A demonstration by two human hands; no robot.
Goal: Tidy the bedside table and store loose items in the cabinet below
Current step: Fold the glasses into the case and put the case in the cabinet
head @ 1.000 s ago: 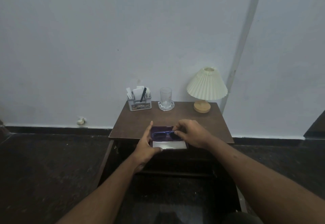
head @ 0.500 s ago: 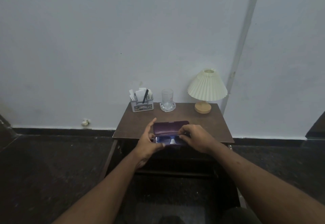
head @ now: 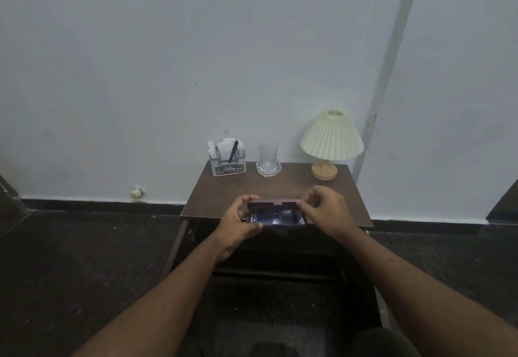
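Note:
A purple glasses case [head: 273, 204] is held between both hands over the front edge of the brown bedside table [head: 283, 188]. Its lid is half lowered, and blue glasses [head: 276, 218] lie inside it. My left hand [head: 238, 223] grips the case's left end, thumb under and fingers on the lid. My right hand [head: 326, 209] pinches the lid's right end. Below the tabletop the cabinet [head: 277, 255] stands open and dark.
At the back of the table stand a grey organiser with papers and a pen [head: 227, 162], a clear glass on a coaster [head: 268, 159] and a pleated cream lamp [head: 330, 142]. The white wall is right behind. The dark floor lies on both sides.
The glasses went from my right hand into the case. The lid has swung down from wide open to nearly closed, and both hands lifted the case slightly.

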